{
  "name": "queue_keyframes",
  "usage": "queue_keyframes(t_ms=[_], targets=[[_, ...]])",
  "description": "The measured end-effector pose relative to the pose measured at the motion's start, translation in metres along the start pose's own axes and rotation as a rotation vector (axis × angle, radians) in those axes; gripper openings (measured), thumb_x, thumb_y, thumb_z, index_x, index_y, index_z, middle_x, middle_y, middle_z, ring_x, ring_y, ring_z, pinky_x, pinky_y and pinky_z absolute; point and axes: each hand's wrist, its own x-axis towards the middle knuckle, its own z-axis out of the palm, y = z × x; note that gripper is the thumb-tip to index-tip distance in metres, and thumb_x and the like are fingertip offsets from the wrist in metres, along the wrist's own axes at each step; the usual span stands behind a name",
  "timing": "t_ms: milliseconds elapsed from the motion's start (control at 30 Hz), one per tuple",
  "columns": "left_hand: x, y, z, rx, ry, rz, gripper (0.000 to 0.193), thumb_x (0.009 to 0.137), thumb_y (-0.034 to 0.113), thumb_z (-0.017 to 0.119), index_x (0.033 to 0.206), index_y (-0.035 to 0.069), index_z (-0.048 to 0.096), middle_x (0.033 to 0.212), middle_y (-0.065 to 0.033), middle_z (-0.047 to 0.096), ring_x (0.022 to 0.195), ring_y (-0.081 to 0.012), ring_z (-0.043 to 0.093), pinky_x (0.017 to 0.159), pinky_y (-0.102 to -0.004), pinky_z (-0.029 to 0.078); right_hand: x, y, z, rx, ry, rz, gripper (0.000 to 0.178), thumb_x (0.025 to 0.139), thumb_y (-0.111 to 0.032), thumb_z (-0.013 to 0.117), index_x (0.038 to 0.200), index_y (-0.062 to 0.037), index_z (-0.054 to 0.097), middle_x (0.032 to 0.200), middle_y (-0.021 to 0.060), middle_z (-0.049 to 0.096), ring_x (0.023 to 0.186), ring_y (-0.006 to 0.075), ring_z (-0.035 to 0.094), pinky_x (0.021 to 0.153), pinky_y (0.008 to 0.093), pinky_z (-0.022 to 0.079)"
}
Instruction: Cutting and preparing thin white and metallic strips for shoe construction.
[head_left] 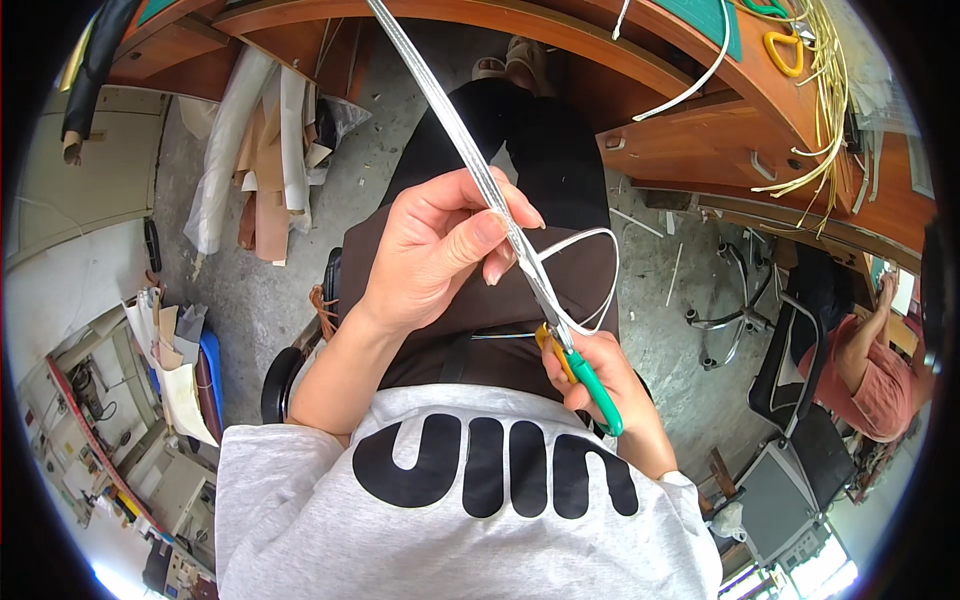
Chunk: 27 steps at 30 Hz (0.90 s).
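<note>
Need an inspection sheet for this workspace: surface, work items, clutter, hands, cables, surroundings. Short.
Surface: brown wooden desk with a green mat.
Work items: silver-white strip; scissors with green and yellow handles, blades by the strip, contact unclear.
Clutter: rolled sheets on the floor, left; small pale scraps scattered around.
Hands: left hand pinches the strip; right hand grips the scissors.
Cables: yellow cords hang over the desk edge; cannot tell whether electrical.
Surroundings: person in a reddish top at right; metal chair base nearby.
</note>
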Motion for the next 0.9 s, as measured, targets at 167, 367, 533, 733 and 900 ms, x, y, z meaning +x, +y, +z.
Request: queue_keyframes(t_ms=[167, 367, 533, 733, 900], targets=[[0.002, -0.001, -0.004, -0.007, -0.020, 0.008, 0.023, 0.089, 0.017, 0.060, 0.100, -0.003, 0.061, 0.088, -0.0081, 0.058, 0.065, -0.0094, 0.053, 0.056, -0.0206, 0.046, -0.002, 0.005, 0.001, 0.051, 0.009, 0.015, 0.056, 0.067, -0.048, 0.073, 0.083, 0.0006, 0.050, 0.069, 0.0022, 0.041, 0.059, 0.0147, 0.038, 0.053, 0.0284, 0.034], [0.002, -0.004, -0.005, -0.029, -0.044, 0.024, 0.022, 0.089, 0.017, 0.060, 0.099, -0.003, 0.061, 0.088, -0.0085, 0.058, 0.065, -0.0092, 0.054, 0.055, -0.0207, 0.046, 0.000, 0.010, 0.006, 0.094, 0.010, -0.011, 0.055, 0.070, -0.052, 0.069, 0.076, -0.0024, 0.046, 0.066, 0.0016, 0.038, 0.057, 0.0150, 0.036, 0.052, 0.0286, 0.033], [0.003, -0.005, -0.010, -0.004, -0.065, 0.030, 0.020, 0.089, 0.016, 0.059, 0.096, -0.003, 0.060, 0.089, -0.0094, 0.059, 0.065, -0.0088, 0.054, 0.054, -0.0205, 0.046, 0.002, 0.001, 0.008, 0.154, 0.007, 0.037, 0.056, 0.072, -0.054, 0.067, 0.075, -0.0025, 0.045, 0.066, 0.0022, 0.038, 0.056, 0.0157, 0.037, 0.052, 0.0288, 0.033], [-0.002, -0.004, 0.000, 0.027, 0.024, 0.025, 0.015, 0.091, 0.013, 0.057, 0.094, -0.002, 0.057, 0.086, -0.0089, 0.060, 0.063, -0.0070, 0.052, 0.051, -0.0191, 0.043, 0.002, 0.000, 0.002, 0.048, 0.003, -0.004, 0.056, 0.071, -0.052, 0.068, 0.079, -0.0003, 0.048, 0.068, 0.0036, 0.040, 0.058, 0.0166, 0.038, 0.054, 0.0293, 0.034], [-0.001, 0.013, 0.017, 0.093, 0.273, 0.011, 0.015, 0.092, 0.013, 0.055, 0.083, 0.001, 0.054, 0.081, -0.0071, 0.061, 0.053, -0.0032, 0.047, 0.043, -0.0157, 0.035, 0.002, -0.001, -0.002, -0.001, -0.014, -0.001, 0.054, 0.069, -0.047, 0.072, 0.081, 0.0005, 0.050, 0.069, 0.0041, 0.042, 0.058, 0.0175, 0.040, 0.055, 0.0295, 0.035]])
